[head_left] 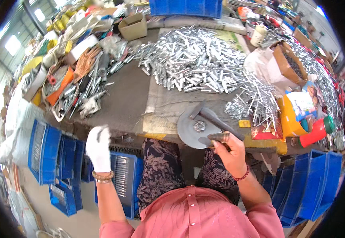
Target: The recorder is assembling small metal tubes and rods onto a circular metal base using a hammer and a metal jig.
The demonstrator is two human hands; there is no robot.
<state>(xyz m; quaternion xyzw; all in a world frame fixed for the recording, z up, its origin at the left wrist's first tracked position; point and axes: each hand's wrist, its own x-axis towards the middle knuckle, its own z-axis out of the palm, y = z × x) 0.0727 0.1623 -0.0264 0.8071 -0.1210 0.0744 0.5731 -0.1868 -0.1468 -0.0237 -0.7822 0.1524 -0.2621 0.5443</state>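
Observation:
My left hand (98,148), in a white glove, is closed and a little blurred off the table's front edge, above a blue crate (124,180) of metal rods. A small dark streak shows at its fingertips; I cannot make out what it is. Bare apart from dark coverings on its fingers, my right hand (234,152) is closed at the near edge of a round grey metal plate (188,133). What it pinches, if anything, is unclear. A hammer (212,118) lies across the plate, its handle reaching toward that hand. A small shiny metal piece (199,126) sits mid-plate.
A large heap of short silvery metal tubes (196,59) covers the table's far middle, with thinner pins (255,103) at its right. Tools and gloves clutter the left. A red bottle with a green cap (315,132) lies at right. Blue bins (311,182) stand below.

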